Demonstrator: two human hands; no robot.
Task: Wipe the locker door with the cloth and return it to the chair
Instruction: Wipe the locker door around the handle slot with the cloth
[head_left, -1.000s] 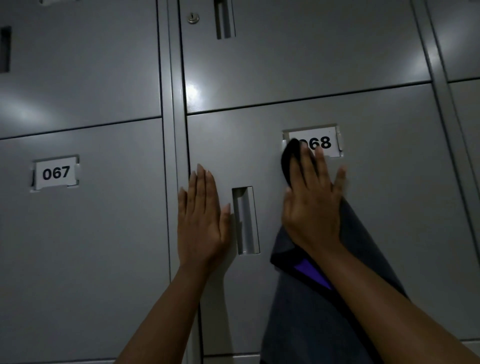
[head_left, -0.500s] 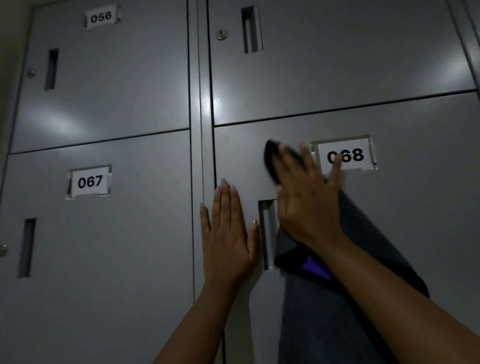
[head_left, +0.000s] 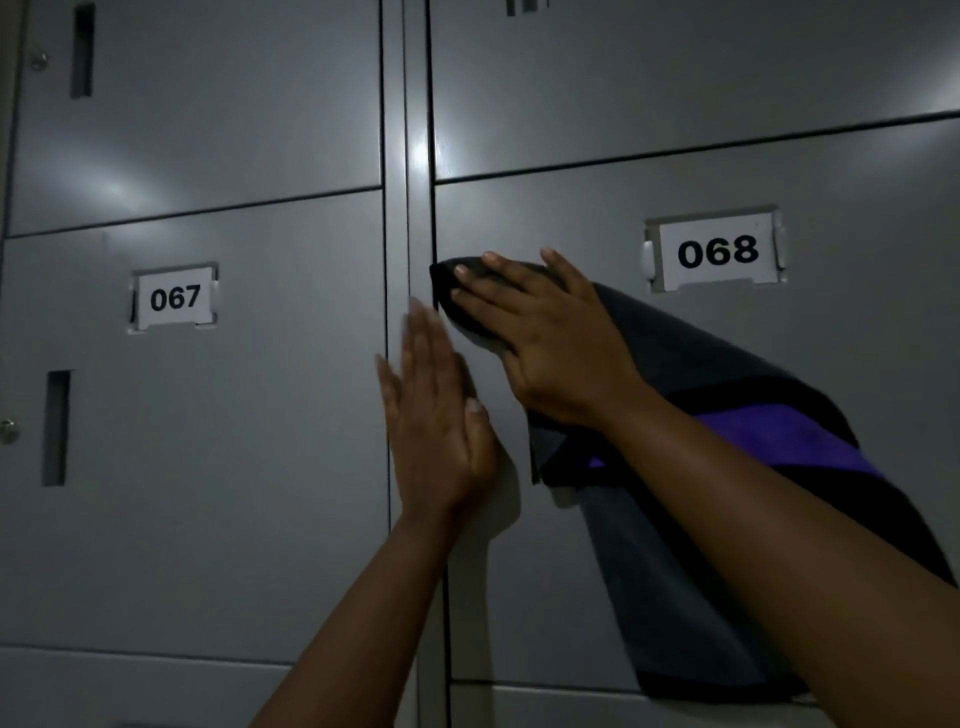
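- Cloth (head_left: 691, 374) is pinned flat against the locker door (head_left: 857, 364) under the spread right hand (head_left: 550, 343); no pinch is made, the palm and fingers simply press the fabric to the metal so that a broad patch is wiped at once.
- The leading fold of the cloth is seen just beyond the fingertips, at the door's left edge, next to the seam with the frame post (head_left: 397, 156). The hand is angled toward that seam, presumably so that the edge strip is covered.
- The rest of the cloth is left hanging loose behind and below the wrist, draped under the forearm; its purple stripe (head_left: 779, 436) is shown there. Only the part under the palm is judged to be working.
- The label plate 068 (head_left: 717, 252) lies well behind the grip, toward the wrist side, uncovered.
- The left hand (head_left: 441, 415) is laid open and flat, holding nothing, just below the grip across the seam, probably to brace the door against the wiping pressure.
- The neighbouring door 067 (head_left: 174, 299) is not touched by the cloth.
- The chair is not in view; the return step is judged not yet begun.
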